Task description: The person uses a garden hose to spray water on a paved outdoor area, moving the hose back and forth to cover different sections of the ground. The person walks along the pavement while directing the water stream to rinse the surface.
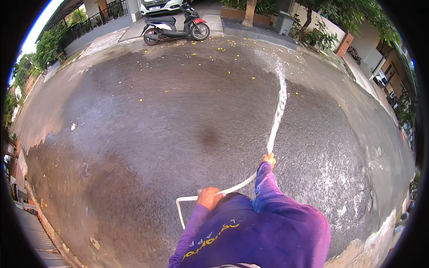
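Note:
My right hand (269, 159) is stretched forward, closed around the front end of a white hose (243, 183). From that end a white jet of water (280, 100) shoots away across the road and splashes near the far kerb. Close to my body, my left hand (208, 198) is wrapped round the same hose further back. Left of this hand the hose bends sharply and drops toward the ground, where my sleeve hides the rest. Both arms are in purple sleeves.
Dark wet asphalt (178, 116) spreads around me, with scattered yellow leaves toward the far side. A parked motor scooter (176, 27) stands at the far kerb, before a white car (161, 6). A grey bin (283, 23) and a tree trunk (250, 12) are at the far right.

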Demonstrator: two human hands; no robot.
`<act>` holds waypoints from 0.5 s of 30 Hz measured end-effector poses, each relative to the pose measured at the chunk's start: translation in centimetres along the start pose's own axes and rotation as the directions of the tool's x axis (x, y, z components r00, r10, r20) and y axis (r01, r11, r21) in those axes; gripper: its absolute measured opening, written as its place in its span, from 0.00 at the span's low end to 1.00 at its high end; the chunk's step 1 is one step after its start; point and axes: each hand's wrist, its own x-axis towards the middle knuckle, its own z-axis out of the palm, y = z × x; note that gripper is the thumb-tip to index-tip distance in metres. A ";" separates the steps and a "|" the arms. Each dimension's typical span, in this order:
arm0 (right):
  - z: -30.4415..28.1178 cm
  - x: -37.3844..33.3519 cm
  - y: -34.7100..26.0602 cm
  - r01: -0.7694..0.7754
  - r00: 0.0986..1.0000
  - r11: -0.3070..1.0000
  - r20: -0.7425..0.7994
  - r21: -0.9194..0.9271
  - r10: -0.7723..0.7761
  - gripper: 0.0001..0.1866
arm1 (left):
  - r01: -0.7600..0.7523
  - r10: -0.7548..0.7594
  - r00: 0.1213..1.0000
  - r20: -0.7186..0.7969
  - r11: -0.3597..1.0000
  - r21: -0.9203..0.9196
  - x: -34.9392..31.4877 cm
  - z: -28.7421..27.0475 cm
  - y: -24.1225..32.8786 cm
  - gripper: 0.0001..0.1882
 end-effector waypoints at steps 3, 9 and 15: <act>0.6 -2.0 -0.2 -0.054 0.996 0.998 -0.073 0.012 0.054 0.22 | -0.028 0.029 0.999 -0.027 0.999 0.027 -0.2 0.4 -1.6 0.24; 1.4 -4.0 0.3 -0.169 0.983 0.982 -0.053 0.088 0.175 0.29 | 0.018 -0.018 0.999 -0.044 1.000 0.002 -1.1 -1.2 -1.7 0.24; 3.6 -8.6 -1.5 -0.126 0.991 0.991 0.029 -0.053 0.128 0.29 | 0.080 -0.079 0.995 -0.057 0.997 0.024 -1.2 -3.8 -4.4 0.24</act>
